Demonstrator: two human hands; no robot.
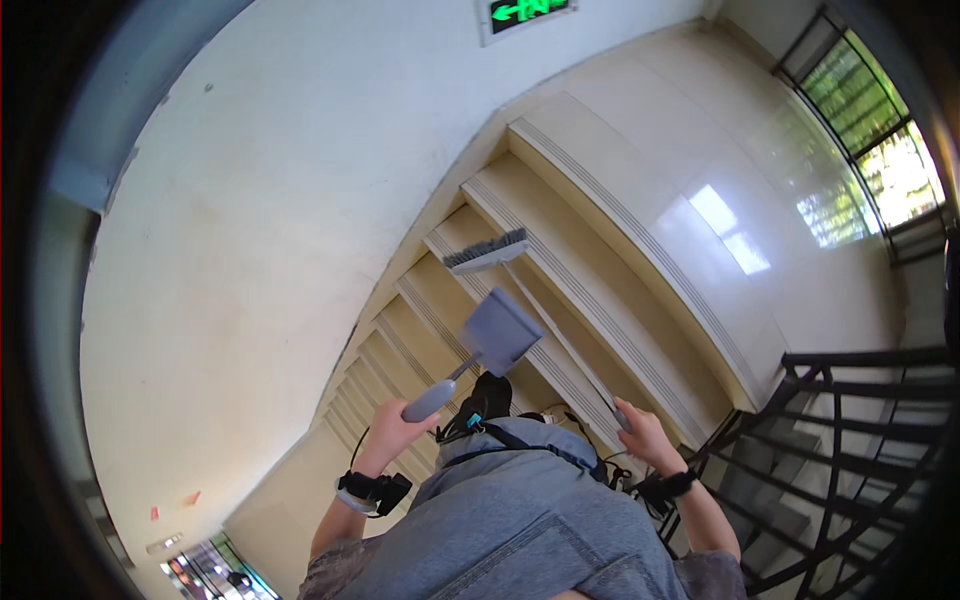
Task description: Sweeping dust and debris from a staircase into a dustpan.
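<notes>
My left hand (pixel 394 431) grips the thick grey handle of a dustpan (pixel 499 334), whose blue-grey pan is held out over the stairs. In my right hand (pixel 646 433) is the grey grip at the end of a broom's thin pole. The broom head (pixel 487 256), with dark grey bristles and a pale backing, is beyond the dustpan, over the steps near the wall side. Whether its bristles touch a step, I cannot tell. My black shoe (pixel 491 394) shows just below the dustpan, on the stairs.
Beige stairs (pixel 585 247) with grooved edges run beside a white wall (pixel 262 225). A shiny tiled landing (pixel 675 135) lies at upper right, with a barred window (pixel 862 112) beyond. A black metal railing (pixel 825 450) stands at right. A green exit sign (pixel 529 9) hangs on the wall.
</notes>
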